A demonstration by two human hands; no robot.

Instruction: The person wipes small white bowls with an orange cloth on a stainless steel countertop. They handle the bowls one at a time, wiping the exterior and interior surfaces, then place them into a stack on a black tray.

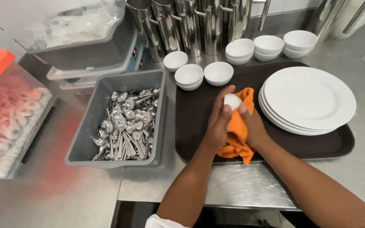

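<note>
Your left hand (218, 122) and right hand (252, 126) meet over the front-middle of the dark tray (339, 143). Both are curled shut around a small white bowl (232, 101) wrapped in an orange cloth (237, 131). Stacked white plates (309, 101) sit at the tray's right end. Grey cutlery bin (93, 114) stands just off its left edge.

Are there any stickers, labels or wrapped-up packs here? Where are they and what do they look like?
Small stickers: front of the stacked trays, back left; tiny squares, blue with red.
Strip label: edge of the grey tray; thin, pale.
Plastic bags: in the top tray; clear, crinkled.
No signs or screens.
</note>
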